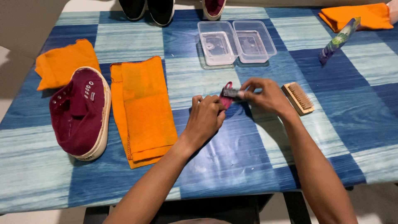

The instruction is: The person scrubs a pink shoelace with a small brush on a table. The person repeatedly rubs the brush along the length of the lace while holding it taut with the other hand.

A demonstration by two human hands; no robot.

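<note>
We pinch a small dark brush (230, 93) in our right hand (267, 96) and hold a pink strip (226, 98) in our left hand (206, 118), at twelve o'clock from us.

A maroon shoe (81, 114) is laid at left beside a folded orange cloth (143, 110); two clear plastic containers (236, 41) are set farther back. A wooden brush (297, 98) is placed at right.

You have one view only, from the camera on your head, looking steeply down and forward across the blue checked table (257, 166). It sits close enough that your forearms enter from the bottom edge, while the table's far edge and the shoes there are cut off at the top.
</note>
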